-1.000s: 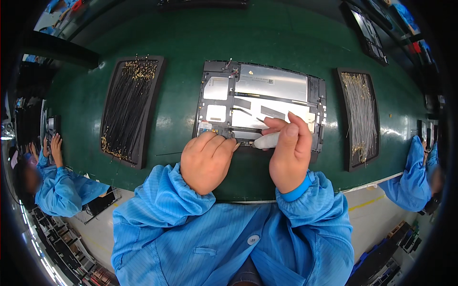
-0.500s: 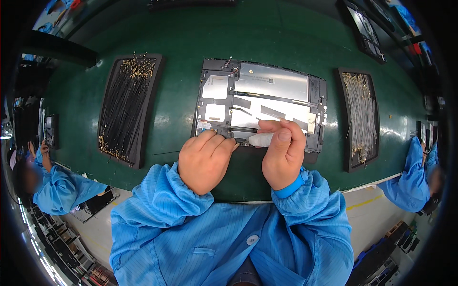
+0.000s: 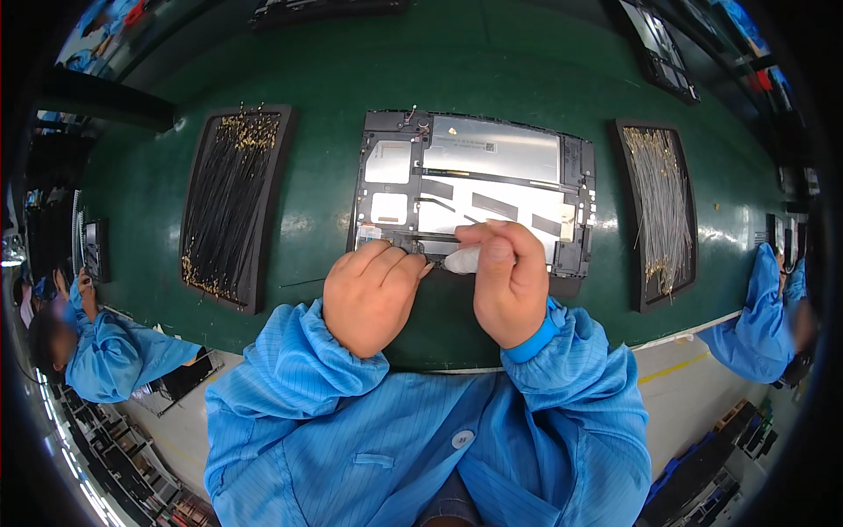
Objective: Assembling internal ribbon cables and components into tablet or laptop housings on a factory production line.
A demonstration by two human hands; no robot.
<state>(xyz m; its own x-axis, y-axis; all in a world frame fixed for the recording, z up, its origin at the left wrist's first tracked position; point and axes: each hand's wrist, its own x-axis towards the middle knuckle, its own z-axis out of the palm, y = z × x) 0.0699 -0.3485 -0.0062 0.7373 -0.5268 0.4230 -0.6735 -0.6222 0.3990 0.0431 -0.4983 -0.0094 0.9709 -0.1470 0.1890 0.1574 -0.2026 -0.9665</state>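
Left hand (image 3: 373,294) curled knuckles-up on opened tablet (image 3: 474,189) edge, fingers closed, right hand (image 3: 509,281) gripping white tool (image 3: 461,260)

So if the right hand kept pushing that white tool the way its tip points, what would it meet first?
Probably the left hand's fingertips: the white tool in the right hand points left along the open tablet's lower edge, though depth is unclear.

Left hand (image 3: 373,294): knuckles up, fingers curled under, fingertips pointing forward and right; right hand (image 3: 507,279): loosely fisted, thumb and fingers pinched together toward the left; both forearms in blue sleeves, entering from below, hands close together, nearly touching.
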